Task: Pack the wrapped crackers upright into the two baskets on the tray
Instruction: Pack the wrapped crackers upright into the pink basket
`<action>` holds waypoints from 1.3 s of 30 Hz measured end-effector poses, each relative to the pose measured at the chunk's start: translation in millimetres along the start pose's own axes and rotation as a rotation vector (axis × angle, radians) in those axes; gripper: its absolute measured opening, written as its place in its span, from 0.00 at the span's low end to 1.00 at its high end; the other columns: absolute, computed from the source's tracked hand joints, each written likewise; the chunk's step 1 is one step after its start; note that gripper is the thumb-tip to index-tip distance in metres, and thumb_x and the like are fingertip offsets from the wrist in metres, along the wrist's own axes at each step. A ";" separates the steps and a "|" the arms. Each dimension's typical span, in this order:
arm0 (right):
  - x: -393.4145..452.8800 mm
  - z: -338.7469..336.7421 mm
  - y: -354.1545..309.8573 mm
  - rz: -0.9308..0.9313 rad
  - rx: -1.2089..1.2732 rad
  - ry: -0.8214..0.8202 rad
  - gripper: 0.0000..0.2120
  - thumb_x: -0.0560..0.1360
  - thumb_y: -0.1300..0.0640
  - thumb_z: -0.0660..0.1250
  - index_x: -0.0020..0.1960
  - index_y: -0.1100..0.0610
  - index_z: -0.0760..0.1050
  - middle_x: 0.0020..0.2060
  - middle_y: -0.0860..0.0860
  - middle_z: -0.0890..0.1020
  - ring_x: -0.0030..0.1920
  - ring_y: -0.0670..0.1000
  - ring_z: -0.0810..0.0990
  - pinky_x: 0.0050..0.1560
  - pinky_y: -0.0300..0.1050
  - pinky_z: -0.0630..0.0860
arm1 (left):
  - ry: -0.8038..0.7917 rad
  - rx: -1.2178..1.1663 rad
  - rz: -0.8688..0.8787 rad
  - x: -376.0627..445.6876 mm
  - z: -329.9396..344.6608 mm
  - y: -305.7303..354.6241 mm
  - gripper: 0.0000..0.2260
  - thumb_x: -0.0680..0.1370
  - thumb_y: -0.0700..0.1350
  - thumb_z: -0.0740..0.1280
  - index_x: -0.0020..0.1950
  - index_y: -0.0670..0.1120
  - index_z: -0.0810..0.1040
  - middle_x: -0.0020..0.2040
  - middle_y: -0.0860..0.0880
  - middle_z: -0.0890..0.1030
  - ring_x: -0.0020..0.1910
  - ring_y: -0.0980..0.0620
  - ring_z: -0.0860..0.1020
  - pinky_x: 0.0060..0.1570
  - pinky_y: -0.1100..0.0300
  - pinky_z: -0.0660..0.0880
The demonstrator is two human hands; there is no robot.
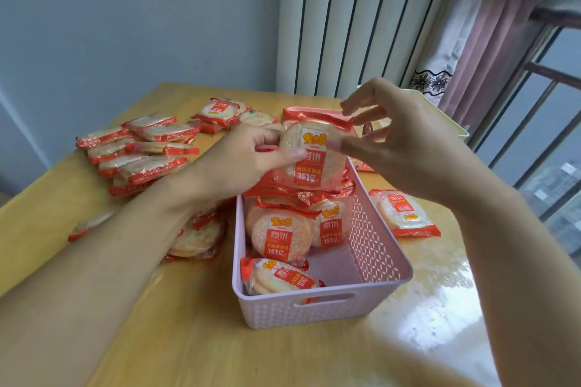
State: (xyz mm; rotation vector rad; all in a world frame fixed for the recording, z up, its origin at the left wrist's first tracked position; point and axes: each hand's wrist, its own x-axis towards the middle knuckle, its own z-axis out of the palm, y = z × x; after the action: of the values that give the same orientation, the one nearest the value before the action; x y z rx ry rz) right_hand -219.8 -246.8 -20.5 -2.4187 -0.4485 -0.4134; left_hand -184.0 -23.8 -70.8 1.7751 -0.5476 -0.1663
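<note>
both hands (248, 157) (393, 138) pinch one cracker pack (309, 154) over the pink basket (371, 261); loose packs (141, 148) alongside.

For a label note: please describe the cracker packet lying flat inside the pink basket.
Find the pink basket on the wooden table. At its near left corner lies one packet. Unlike the upright packets behind it, it rests flat.
</note>
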 end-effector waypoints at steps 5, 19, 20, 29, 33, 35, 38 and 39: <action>-0.1 -0.8 -3.2 0.026 0.042 -0.109 0.16 0.71 0.52 0.77 0.47 0.45 0.70 0.45 0.44 0.83 0.43 0.51 0.81 0.47 0.60 0.80 | -0.127 0.282 0.007 -3.5 5.0 5.7 0.28 0.69 0.60 0.78 0.67 0.56 0.79 0.67 0.60 0.78 0.66 0.60 0.76 0.69 0.55 0.73; -9.3 11.3 -10.9 0.076 -0.395 -0.351 0.20 0.69 0.55 0.80 0.55 0.41 0.76 0.47 0.45 0.81 0.45 0.51 0.79 0.47 0.50 0.78 | -0.212 1.079 -0.154 -2.3 8.0 -10.7 0.53 0.68 0.57 0.76 0.82 0.60 0.43 0.83 0.56 0.45 0.82 0.53 0.42 0.80 0.51 0.42; -9.3 15.5 -11.3 0.068 -0.425 -0.343 0.20 0.68 0.56 0.80 0.53 0.41 0.76 0.46 0.46 0.81 0.45 0.52 0.79 0.47 0.51 0.79 | -0.215 1.083 -0.161 -3.0 8.4 -9.9 0.53 0.69 0.57 0.76 0.82 0.60 0.43 0.83 0.56 0.44 0.82 0.53 0.41 0.80 0.52 0.41; -11.1 42.9 -5.4 -0.013 -0.668 -0.373 0.17 0.68 0.60 0.78 0.52 0.48 0.77 0.42 0.46 0.79 0.47 0.54 0.79 0.39 0.46 0.72 | -0.302 1.138 -0.197 -5.4 8.4 -4.1 0.56 0.68 0.48 0.78 0.81 0.63 0.40 0.83 0.56 0.39 0.81 0.53 0.37 0.76 0.55 0.35; -14.1 43.3 -5.7 -0.037 -0.702 -0.383 0.15 0.70 0.62 0.76 0.53 0.51 0.77 0.41 0.47 0.79 0.44 0.55 0.79 0.37 0.46 0.73 | -0.294 1.110 -0.202 -4.2 9.1 -5.1 0.55 0.68 0.47 0.77 0.81 0.63 0.42 0.83 0.56 0.41 0.81 0.54 0.38 0.78 0.53 0.37; -16.4 38.1 -10.7 -0.065 -0.679 -0.366 0.17 0.68 0.59 0.79 0.53 0.49 0.77 0.41 0.46 0.79 0.43 0.54 0.78 0.38 0.47 0.74 | -0.294 1.097 -0.206 -3.6 7.6 -4.9 0.53 0.69 0.47 0.77 0.81 0.63 0.43 0.83 0.56 0.42 0.81 0.54 0.38 0.78 0.53 0.37; -23.6 32.4 -30.0 -0.125 -0.483 -0.393 0.16 0.67 0.47 0.80 0.51 0.44 0.78 0.42 0.43 0.80 0.43 0.49 0.78 0.43 0.47 0.76 | -0.299 1.089 -0.210 -2.5 5.9 -4.7 0.53 0.69 0.47 0.79 0.81 0.63 0.46 0.83 0.56 0.43 0.81 0.54 0.39 0.80 0.51 0.39; -26.9 34.0 -37.3 -0.126 -0.394 -0.470 0.15 0.67 0.44 0.79 0.50 0.43 0.79 0.41 0.42 0.81 0.42 0.45 0.77 0.42 0.43 0.75 | -0.300 1.085 -0.209 -2.3 5.9 -4.4 0.53 0.68 0.48 0.80 0.81 0.63 0.46 0.83 0.55 0.43 0.81 0.54 0.39 0.80 0.51 0.40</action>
State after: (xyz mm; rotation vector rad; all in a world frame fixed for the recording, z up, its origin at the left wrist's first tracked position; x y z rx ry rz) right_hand -253.1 -203.2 -36.9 -2.8857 -0.7865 0.0309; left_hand -187.1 -27.1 -77.0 2.8969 -0.7353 -0.3208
